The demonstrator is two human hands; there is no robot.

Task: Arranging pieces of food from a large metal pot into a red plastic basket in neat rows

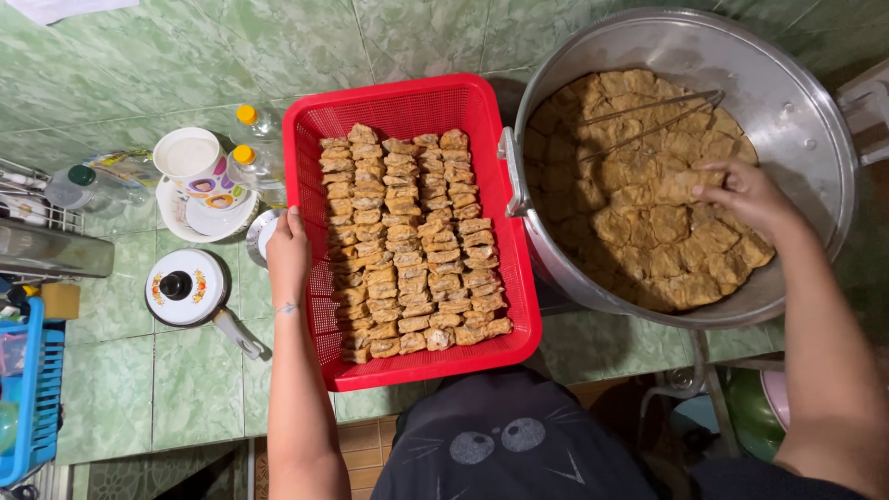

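Note:
A red plastic basket sits on the green tiled counter, filled with neat rows of fried tofu pieces. My left hand grips its left rim. To the right stands a large metal pot holding many brown tofu squares in liquid, with metal tongs lying across them. My right hand reaches into the pot and pinches a tofu square near the middle right.
Left of the basket are two clear bottles with yellow caps, a white cup on plates, a small lidded pan and a blue crate at the edge. The counter edge runs just below the basket.

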